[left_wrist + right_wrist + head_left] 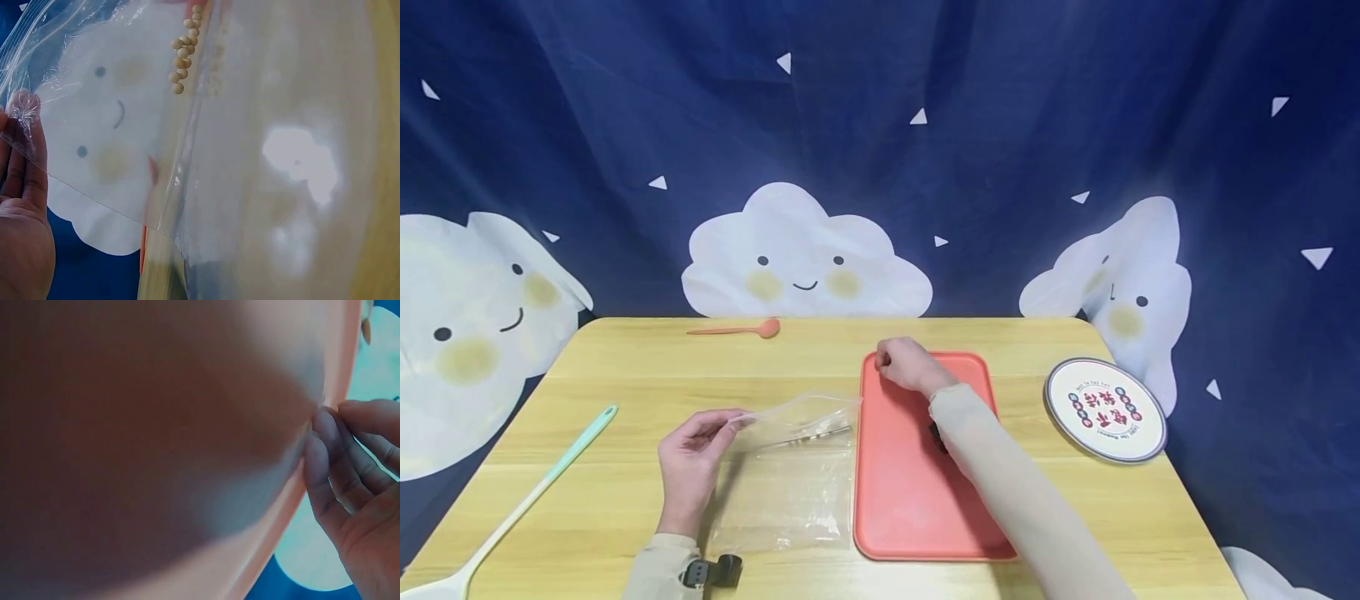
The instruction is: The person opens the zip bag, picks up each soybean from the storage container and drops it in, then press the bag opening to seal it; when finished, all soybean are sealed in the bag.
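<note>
In the head view my left hand [696, 458] pinches the upper edge of a clear zip bag [805, 492] lying on the wooden table. Through its film, the left wrist view shows several small round beige beans [182, 56] in a line. To the right of the bag lies a flat coral tray [902, 500]. My right hand [910, 364] reaches to the tray's far left corner. Its fingertips [317, 450] come together at the tray's rim in the right wrist view. Whether they grip the rim or something small is hidden.
A white plate [1075, 417] with printed characters lies at the right edge of the table [760, 362]. An orange spoon [767, 328] rests at the back. Along the left side stretches a long-handled white utensil [512, 518] with a green grip. A patterned blue curtain [850, 108] hangs behind.
</note>
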A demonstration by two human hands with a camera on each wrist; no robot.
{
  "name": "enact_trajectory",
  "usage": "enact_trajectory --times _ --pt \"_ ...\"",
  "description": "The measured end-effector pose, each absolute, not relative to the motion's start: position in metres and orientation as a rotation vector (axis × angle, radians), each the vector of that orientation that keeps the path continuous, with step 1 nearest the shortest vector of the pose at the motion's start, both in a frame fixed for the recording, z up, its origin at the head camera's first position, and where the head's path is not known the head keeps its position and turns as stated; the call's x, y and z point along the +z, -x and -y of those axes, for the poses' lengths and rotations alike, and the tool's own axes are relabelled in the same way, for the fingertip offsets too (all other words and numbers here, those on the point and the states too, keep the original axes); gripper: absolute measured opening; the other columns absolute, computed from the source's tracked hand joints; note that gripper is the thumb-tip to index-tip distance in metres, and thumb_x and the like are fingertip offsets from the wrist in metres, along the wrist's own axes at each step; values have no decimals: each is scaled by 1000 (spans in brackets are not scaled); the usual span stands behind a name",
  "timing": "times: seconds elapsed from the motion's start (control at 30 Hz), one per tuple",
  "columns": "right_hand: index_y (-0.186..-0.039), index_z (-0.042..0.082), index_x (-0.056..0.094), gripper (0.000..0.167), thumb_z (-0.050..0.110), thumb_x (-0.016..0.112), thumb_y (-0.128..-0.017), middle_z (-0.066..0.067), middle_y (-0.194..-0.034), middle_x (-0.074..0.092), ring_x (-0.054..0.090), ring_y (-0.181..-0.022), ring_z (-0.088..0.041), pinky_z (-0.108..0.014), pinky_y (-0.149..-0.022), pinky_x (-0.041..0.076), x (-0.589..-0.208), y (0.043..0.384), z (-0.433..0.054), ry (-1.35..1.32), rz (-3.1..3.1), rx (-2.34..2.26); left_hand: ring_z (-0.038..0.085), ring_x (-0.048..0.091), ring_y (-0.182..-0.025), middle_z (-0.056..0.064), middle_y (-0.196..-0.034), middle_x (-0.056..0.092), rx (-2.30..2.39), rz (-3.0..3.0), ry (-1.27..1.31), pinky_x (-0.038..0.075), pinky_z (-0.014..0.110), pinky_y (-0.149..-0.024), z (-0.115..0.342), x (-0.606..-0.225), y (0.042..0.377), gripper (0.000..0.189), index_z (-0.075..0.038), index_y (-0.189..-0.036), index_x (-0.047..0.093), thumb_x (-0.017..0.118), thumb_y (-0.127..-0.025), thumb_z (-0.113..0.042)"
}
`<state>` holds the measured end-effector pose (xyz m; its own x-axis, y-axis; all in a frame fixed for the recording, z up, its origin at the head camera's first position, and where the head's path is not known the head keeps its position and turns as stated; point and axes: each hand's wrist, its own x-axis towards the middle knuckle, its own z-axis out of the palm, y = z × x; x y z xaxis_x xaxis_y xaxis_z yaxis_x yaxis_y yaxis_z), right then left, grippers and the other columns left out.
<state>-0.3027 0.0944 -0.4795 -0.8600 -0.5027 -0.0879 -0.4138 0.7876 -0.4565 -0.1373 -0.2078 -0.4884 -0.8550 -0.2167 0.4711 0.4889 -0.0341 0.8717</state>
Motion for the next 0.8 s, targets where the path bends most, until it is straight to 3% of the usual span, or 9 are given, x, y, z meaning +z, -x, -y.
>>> enact_trajectory --times 0.23,0.43,0.57,0.8 --pt "-90 10 68 8 2 66 -90 4 -85 65 61 -85 -15 -30 -79 51 -473 293 -106 705 -2734 -764 20 72 -83 22 -93 71 -1951 1721 355 58 26 -77 209 -487 137 11 23 -92 62 59 -82 26" --pt "-98 6 69 7 4 67 -91 3 -87 64 61 -86 -15 -30 -79 52 -452 276 -113 723 -2776 -754 18 72 -83 14 -93 73 -1925 1790 280 57 27 -78 208 -485 137 9 20 -93 64 62 -84 22" --pt "-98 5 68 7 4 66 -91 3 -87 63 59 -84 -14 -30 -77 51 -439 265 -115 773 -2799 -793 19 72 -83 16 -92 73 -1933 1792 268 58 27 -77 208 -486 137 9 21 -92 63 61 -84 22" --pt "-95 11 67 6 6 67 -91 6 -86 62 59 -81 -12 -27 -74 52 -426 247 -116 864 -2807 -938 18 72 -83 18 -93 72 -1927 1781 296 58 27 -77 207 -487 137 10 21 -93 63 61 -83 24"
